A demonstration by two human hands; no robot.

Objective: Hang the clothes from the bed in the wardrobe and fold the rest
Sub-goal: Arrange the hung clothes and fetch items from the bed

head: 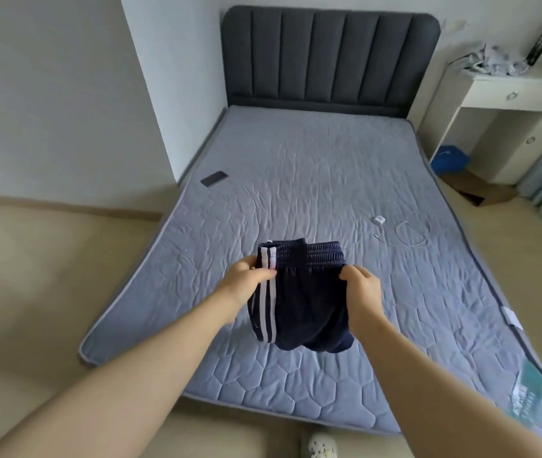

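Note:
A pair of navy shorts (pixel 306 305) with two white side stripes hangs folded in the air above the foot half of the grey quilted mattress (pixel 296 180). My left hand (pixel 246 279) grips the striped left side just under the elastic waistband. My right hand (pixel 360 287) pinches the right side at the same height. The lower part of the shorts droops free below both hands. No other clothes show on the bed, and no wardrobe is in view.
A dark phone (pixel 214 178) lies near the mattress's left edge. A white charger plug (pixel 378 220) and cable (pixel 411 233) lie at the right. A white bedside desk (pixel 511 104) with clutter stands far right, a blue bag (pixel 449 159) under it. A slipper (pixel 320 446) shows at the bottom.

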